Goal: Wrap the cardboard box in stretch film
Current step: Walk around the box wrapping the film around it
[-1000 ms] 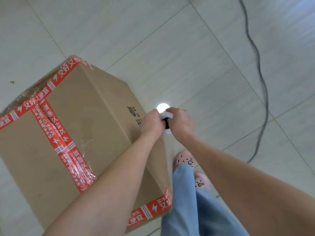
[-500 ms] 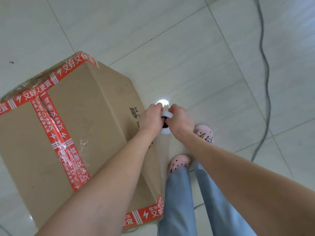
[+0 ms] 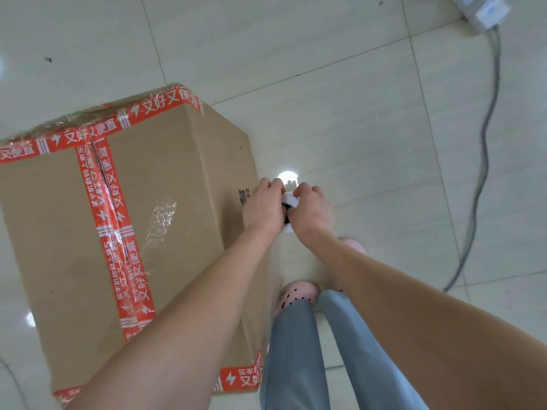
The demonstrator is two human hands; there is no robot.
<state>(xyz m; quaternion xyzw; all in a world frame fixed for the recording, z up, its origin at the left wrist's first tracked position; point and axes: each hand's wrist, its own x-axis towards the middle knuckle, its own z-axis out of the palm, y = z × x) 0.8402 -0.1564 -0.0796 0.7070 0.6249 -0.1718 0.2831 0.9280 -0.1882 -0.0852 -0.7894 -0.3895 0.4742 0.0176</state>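
Cardboard box [image 3: 165, 202]: stands on the tiled floor [image 3: 325, 84], left of centre. It is sealed with red tape [image 3: 112, 217]. A crinkled patch of clear film [image 3: 161, 217] lies on its top face.

Film roll [image 3: 288, 199]: seen end-on, with a white rim and a dark core. It is held just beside the box's right face, near the black print.

Left hand [image 3: 262, 208], right hand [image 3: 310, 214]: one on either side of the roll, fingers [image 3: 273, 184] of both clamped round it.

Change over the last second: the hands hold the same grip and place beside the box, while the shoes [image 3: 299, 292] have stepped forward along the right face. The far corner of the box sits nearer the middle of the view, and a power strip [image 3: 482, 13] has come into sight at top right. Judged from this, film is being paid out along the right face and the pass is heading for the far corner. The wrap looks to be at an early stage.

Edges: the far right vertical edge is the next turning point, and the film will likely need tension there to lie flat.

Room: open floor lies ahead and round the far side. A cable [image 3: 485, 128] trails down the right, well apart from the feet. It could catch a foot if the walk swings wide.
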